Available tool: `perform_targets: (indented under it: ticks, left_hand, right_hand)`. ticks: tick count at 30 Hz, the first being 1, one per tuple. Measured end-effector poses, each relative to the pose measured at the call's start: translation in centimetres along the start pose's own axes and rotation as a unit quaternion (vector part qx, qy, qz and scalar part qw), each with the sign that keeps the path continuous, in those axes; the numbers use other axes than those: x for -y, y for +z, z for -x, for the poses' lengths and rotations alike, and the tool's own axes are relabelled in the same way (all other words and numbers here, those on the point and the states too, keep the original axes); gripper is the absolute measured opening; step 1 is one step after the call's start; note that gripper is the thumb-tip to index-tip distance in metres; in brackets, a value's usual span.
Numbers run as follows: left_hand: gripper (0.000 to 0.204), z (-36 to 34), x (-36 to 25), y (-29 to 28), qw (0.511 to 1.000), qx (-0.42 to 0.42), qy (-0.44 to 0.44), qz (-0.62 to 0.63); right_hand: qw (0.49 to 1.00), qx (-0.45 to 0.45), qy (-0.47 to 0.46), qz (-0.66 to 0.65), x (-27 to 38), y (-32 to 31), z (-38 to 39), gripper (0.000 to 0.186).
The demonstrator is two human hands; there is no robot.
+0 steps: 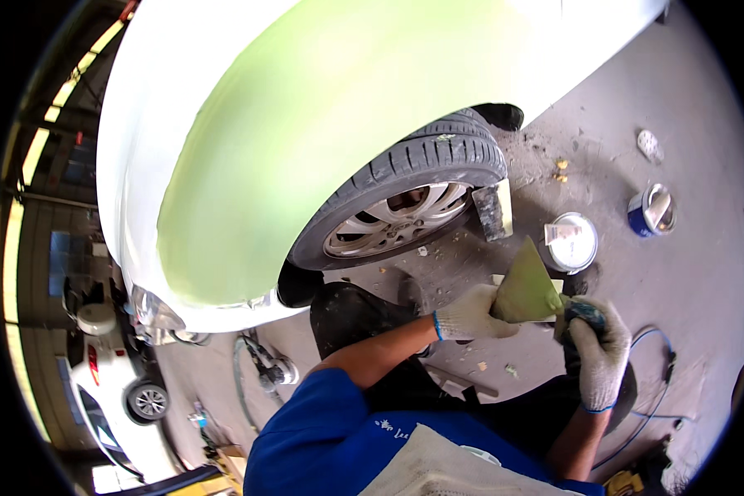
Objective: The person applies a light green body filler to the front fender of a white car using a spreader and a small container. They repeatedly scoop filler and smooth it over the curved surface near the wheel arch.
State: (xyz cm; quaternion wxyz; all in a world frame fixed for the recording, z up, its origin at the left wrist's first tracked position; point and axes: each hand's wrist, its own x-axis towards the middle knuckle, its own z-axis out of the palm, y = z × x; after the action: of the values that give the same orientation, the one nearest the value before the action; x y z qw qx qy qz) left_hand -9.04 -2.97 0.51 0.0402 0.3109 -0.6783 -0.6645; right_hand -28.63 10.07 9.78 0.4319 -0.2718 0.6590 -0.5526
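Note:
My left hand (475, 314), in a white knit glove, is closed on the lower left corner of a triangular plate smeared with pale green paste (525, 289). My right hand (601, 347), gloved alike, grips a dark, green-smeared tool (584, 312). Its near end meets the plate's right corner; the fingers hide most of its shape. Both hands are low in front of me, right of the car wheel (397, 219). Beyond them, a broad pale green patch (248, 165) covers the white car fender (128, 182) above the tyre.
A white-rimmed can (572, 242) and a blue can (651, 213) stand on the floor to the right. A dark block (493, 211) leans at the tyre. A sander (277, 369) with a hose lies at left; a blue hose (657, 388) curls at right. Another white car (116, 388) stands behind.

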Motion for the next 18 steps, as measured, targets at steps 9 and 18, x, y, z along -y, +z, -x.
perform_targets:
  ticks: [9, 18]
  left_hand:
    - [0.036, 1.2, 1.5, -0.3, 0.998, 0.013, 0.057, -0.034]
    - [0.039, 1.8, 1.4, -0.5, 0.995, -0.009, 0.079, -0.056]
  right_hand:
    - [0.998, -0.021, -0.065, -0.016, -1.0, 0.3, -0.1, 0.018]
    - [0.99, -0.033, -0.132, -0.046, -0.8, 1.7, -0.9, 0.019]
